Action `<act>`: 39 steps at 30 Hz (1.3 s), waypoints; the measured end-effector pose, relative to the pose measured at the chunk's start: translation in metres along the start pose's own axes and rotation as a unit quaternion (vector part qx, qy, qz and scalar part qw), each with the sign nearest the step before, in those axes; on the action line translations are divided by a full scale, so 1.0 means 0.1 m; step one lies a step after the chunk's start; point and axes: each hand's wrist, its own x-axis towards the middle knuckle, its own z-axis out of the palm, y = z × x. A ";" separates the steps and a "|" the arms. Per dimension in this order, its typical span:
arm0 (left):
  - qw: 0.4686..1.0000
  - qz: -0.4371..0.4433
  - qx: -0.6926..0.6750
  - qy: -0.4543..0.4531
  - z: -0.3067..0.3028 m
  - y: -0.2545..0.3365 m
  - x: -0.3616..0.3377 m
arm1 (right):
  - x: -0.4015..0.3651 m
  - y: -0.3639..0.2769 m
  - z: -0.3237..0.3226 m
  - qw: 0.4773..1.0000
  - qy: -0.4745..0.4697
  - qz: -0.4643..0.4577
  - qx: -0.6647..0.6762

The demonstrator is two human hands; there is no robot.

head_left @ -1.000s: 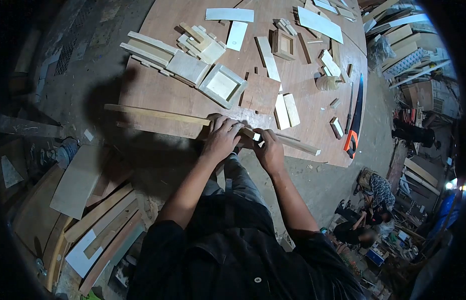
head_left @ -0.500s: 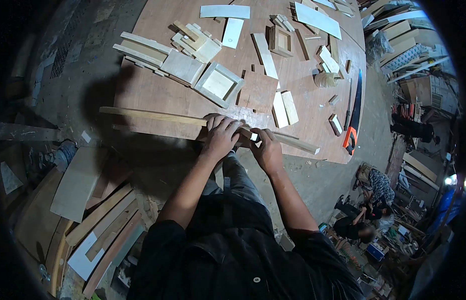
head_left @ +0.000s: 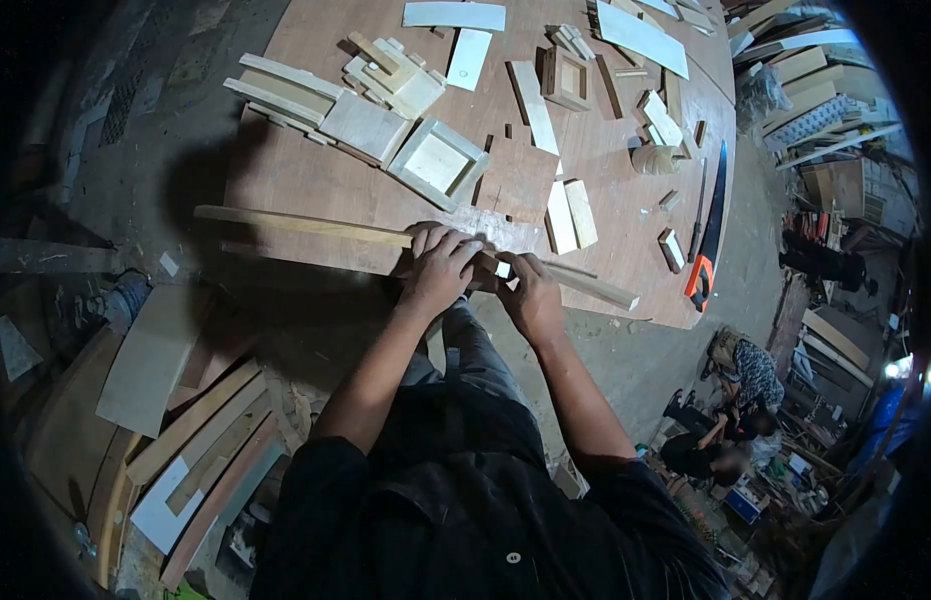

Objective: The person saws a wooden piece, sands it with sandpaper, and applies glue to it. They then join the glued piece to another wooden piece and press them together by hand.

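Note:
At the table's near edge, my left hand (head_left: 442,265) is closed over a small wooden block (head_left: 493,264), its fingers curled across the top. The pale end of that block shows between my two hands. My right hand (head_left: 530,300) pinches around this end with thumb and fingers; its exact contact is partly hidden. A long wooden strip (head_left: 305,225) runs along the edge to the left of my left hand. Another wooden strip (head_left: 595,285) extends to the right, past my right fingers. Whether these strips are one piece is hidden beneath my hands.
On the wooden table (head_left: 335,190) lie a shallow box frame (head_left: 440,165), several wood offcuts, a jar (head_left: 653,158) and a handsaw (head_left: 707,230) at the right edge. Boards (head_left: 200,430) lean at lower left. Other people (head_left: 710,445) sit on the floor at right.
My right fingers have drawn slightly closer to my left hand, covering more of the block's pale end. The view has shifted a little; both hands stay at the table edge.

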 end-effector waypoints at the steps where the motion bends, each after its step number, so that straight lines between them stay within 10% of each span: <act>1: 1.000 0.006 0.002 0.006 0.00 0.00 0.01 | 0.01 0.00 0.00 1.000 -0.003 -0.001 0.003; 39: 0.999 -0.008 -0.022 -0.047 -0.06 -0.01 0.00 | -0.14 -0.08 -0.23 0.996 -0.030 0.079 0.013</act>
